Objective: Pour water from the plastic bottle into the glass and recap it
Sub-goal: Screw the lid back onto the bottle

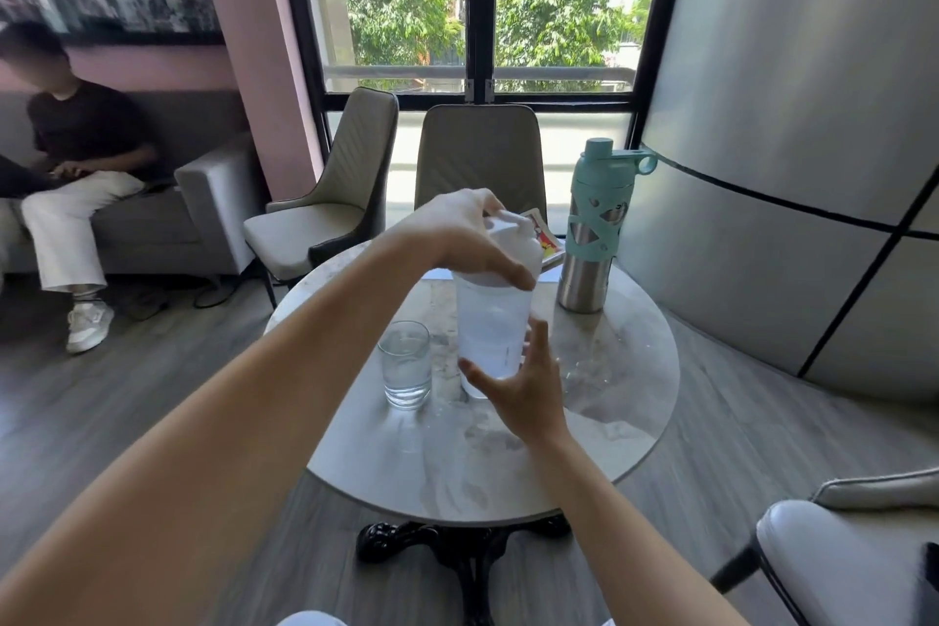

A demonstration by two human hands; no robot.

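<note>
Two hands on the plastic bottle (pixel 492 320), upright at mid-desk with water inside: left hand (pixel 457 234) fingers wrap its white cap (pixel 510 247), right hand (pixel 528 386) fingers spread around its base. Glass (pixel 405 363) just beside holds water; round marble desk (pixel 609 412), teal flask (pixel 594 229), window behind.

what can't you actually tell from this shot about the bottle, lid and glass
Head view only:
- Whether the white lid is screwed tight: the left hand covers it.
- Water level in the plastic bottle: frosted wall, and the right hand covers its base.
- How full the glass is: clear water, waterline not distinct.
</note>
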